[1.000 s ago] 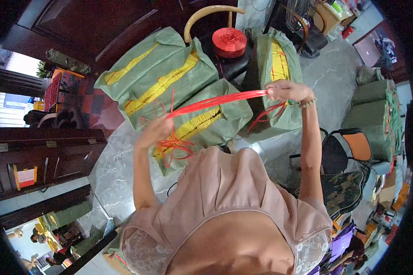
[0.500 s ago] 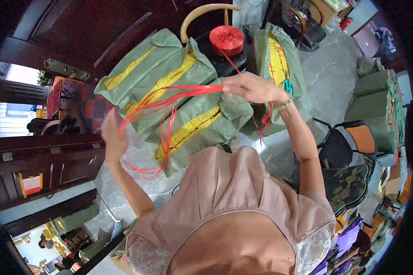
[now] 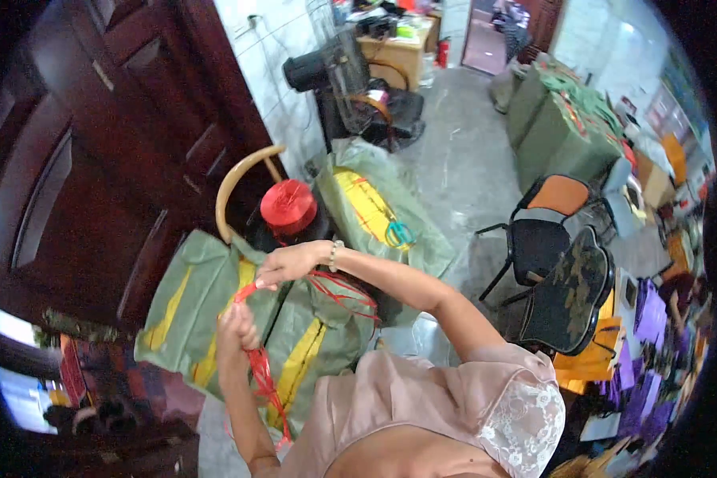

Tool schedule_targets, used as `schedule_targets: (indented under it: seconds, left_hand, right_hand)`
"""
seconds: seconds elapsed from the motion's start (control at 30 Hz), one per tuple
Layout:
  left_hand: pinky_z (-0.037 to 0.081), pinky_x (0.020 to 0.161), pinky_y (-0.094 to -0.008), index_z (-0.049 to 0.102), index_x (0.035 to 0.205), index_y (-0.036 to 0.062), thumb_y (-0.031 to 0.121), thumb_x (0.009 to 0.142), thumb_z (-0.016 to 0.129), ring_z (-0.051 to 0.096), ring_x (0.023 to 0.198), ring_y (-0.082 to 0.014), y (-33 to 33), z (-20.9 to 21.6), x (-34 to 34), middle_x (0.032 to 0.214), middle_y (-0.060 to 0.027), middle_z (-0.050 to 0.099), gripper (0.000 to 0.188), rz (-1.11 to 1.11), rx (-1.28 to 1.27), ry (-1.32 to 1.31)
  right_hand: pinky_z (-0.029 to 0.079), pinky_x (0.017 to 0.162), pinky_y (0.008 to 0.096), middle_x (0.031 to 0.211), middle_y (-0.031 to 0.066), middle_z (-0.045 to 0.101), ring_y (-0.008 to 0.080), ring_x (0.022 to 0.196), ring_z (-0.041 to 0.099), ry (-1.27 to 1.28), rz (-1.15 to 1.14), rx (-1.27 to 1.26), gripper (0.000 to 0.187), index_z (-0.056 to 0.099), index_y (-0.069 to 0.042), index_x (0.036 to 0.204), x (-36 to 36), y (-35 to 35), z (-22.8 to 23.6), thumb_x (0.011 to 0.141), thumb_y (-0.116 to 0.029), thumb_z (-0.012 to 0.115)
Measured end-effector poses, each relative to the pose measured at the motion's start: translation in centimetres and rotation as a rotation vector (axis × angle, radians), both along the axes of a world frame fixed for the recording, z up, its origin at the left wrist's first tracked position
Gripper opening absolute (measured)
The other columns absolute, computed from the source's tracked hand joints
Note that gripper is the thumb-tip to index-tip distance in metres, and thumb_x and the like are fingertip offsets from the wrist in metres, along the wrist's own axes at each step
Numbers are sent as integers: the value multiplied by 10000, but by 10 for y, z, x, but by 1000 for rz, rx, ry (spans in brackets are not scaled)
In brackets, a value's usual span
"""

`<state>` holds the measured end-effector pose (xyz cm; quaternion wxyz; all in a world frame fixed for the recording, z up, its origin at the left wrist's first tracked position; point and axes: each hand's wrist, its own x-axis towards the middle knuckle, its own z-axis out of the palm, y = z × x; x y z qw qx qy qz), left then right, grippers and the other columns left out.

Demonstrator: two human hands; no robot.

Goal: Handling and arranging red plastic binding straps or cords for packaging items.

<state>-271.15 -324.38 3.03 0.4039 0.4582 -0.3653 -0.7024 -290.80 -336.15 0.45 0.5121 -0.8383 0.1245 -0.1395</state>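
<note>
Several strands of red plastic twine [image 3: 261,373] run between my two hands and hang down beside my left forearm. My left hand [image 3: 236,328] is closed around the bundle. Just above and to its right, my right hand [image 3: 293,263] pinches the same twine, and more loose strands [image 3: 346,291] trail from it to the right. Below my hands lie green woven sacks [image 3: 190,275] with yellow strips showing. A red roll of twine [image 3: 289,205] rests on a black chair seat behind them. Teal-handled scissors [image 3: 400,234] lie on another green sack [image 3: 422,239] at the right.
The chair's curved wooden back [image 3: 229,187] stands against the dark door [image 3: 111,175]. An orange-and-black chair [image 3: 538,235] and a dark patterned chair [image 3: 570,303] stand at the right. Large green sacks [image 3: 550,131] are stacked farther back. A fan [image 3: 346,80] stands by the wall.
My hands have come close together, gathering the twine that was stretched wide between them. My left hand has closed on it. The view has swung to the right and up.
</note>
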Motion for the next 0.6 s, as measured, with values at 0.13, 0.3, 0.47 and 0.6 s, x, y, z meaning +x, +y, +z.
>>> schedule_targets:
  seconds: [0.13, 0.3, 0.47, 0.6]
  left_hand:
    - [170, 352, -180, 410, 777, 117, 229, 941, 406, 225, 408, -18, -19, 39, -13, 535, 73, 258, 198, 63, -136, 168]
    - [170, 340, -188, 410, 780, 110, 221, 929, 429, 209, 394, -32, 15, 106, -12, 538, 64, 277, 187, 74, -466, 226]
    - [197, 346, -178, 441, 1049, 13, 208, 924, 428, 242, 394, -28, 42, 109, 35, 550, 60, 302, 232, -70, -732, 175]
    - [410, 518, -210, 369, 1227, -27, 249, 911, 442, 507, 581, -124, 62, 96, 95, 721, -51, 517, 425, 95, -475, -463]
  right_hand:
    - [379, 571, 290, 606, 21, 444, 115, 592, 425, -289, -223, -272, 367, 476, -21, 721, -32, -25, 56, 932, -314, 409]
    - [387, 518, 352, 583, 118, 502, 258, 549, 513, -414, -216, -542, 316, 508, -17, 747, -52, 48, 190, 906, -285, 461]
    - [397, 620, 333, 691, 90, 522, 216, 647, 508, -203, -3, -317, 352, 495, -6, 783, -67, 67, 168, 945, -296, 377]
    - [362, 572, 259, 668, -9, 439, 92, 625, 415, -13, 46, 17, 377, 481, -24, 752, -110, 23, 74, 951, -323, 368]
